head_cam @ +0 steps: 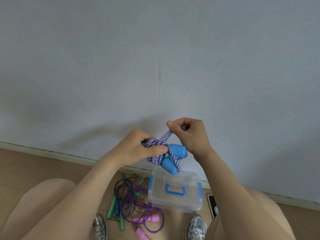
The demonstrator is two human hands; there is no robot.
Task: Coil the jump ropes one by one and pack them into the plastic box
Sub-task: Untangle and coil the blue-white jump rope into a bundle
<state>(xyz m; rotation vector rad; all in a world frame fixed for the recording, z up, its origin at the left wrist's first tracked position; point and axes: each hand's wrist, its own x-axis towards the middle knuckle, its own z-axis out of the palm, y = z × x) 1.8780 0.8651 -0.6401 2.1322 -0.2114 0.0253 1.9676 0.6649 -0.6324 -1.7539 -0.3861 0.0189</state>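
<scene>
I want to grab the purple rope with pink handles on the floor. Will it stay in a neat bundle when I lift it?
Probably not. The purple rope lies in loose, tangled loops, so it looks floppy and would likely dangle. It crosses the dark rope with green handles, so that may snag and come along.

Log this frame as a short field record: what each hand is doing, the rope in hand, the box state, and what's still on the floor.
left hand: grips the coiled bundle
right hand: pinches a rope strand, pulled up from the bundle
rope in hand: blue-white braided rope with blue handles
plastic box: clear, blue latches, lid on, on the floor
floor ropes: purple rope with pink handles, dark rope with green handles, uncoiled
phone: right of box
</scene>
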